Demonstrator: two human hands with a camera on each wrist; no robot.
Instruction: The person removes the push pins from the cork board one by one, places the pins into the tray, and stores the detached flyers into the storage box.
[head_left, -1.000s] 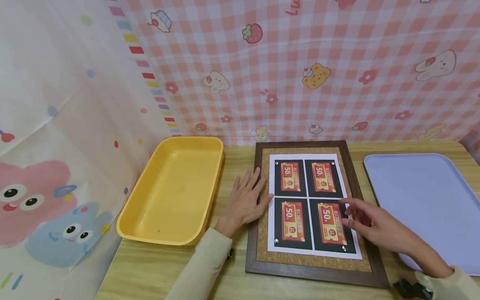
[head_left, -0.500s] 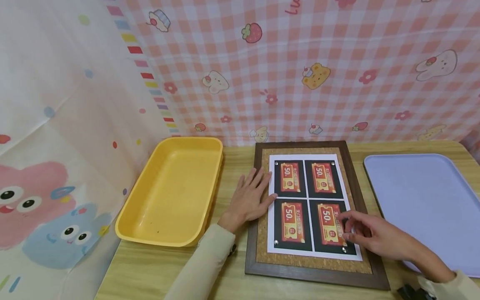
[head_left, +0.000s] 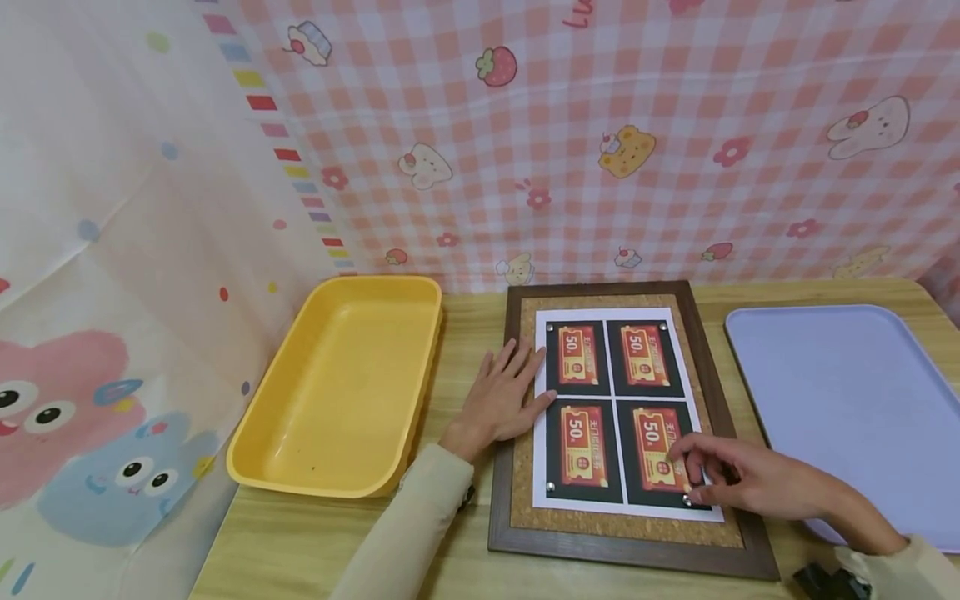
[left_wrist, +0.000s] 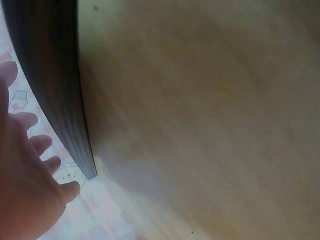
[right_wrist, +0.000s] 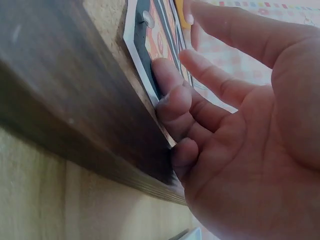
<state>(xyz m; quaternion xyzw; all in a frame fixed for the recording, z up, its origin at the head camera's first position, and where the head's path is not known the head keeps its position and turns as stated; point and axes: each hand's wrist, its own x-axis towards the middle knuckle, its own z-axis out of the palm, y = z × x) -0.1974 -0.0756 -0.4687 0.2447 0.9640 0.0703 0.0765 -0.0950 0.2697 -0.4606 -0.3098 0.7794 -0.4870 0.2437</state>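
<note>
A cork board [head_left: 630, 527] with a dark wooden frame lies on the table in the head view. Thumbtacks hold a white sheet [head_left: 540, 454] to it, printed with several red coupons [head_left: 651, 437] marked 50 on black. My left hand [head_left: 498, 404] lies spread across the board's left frame, its thumb and forefinger tips at the sheet's edge. Over the lower right coupon, my right hand [head_left: 757, 479] has bent fingers, with thumb and forefinger apart. Its thumb tip is right at the lower right thumbtack [head_left: 686, 500]. The right wrist view shows a thumbtack [right_wrist: 148, 20] with its round head standing above the sheet.
To the left stands a yellow plastic tray [head_left: 330, 483] with raised sides. A lavender tray [head_left: 847, 392] is on the right, partly behind my right forearm. Behind the wooden table [head_left: 285, 550] hangs a pink checked cloth [head_left: 570, 108]; a pale printed cloth [head_left: 150, 275] hangs at left.
My right hand has moved down along the sheet's right side, toward the lower right thumbtack. My left hand has shifted slightly inward over the board's edge. The board and trays stay in place.
</note>
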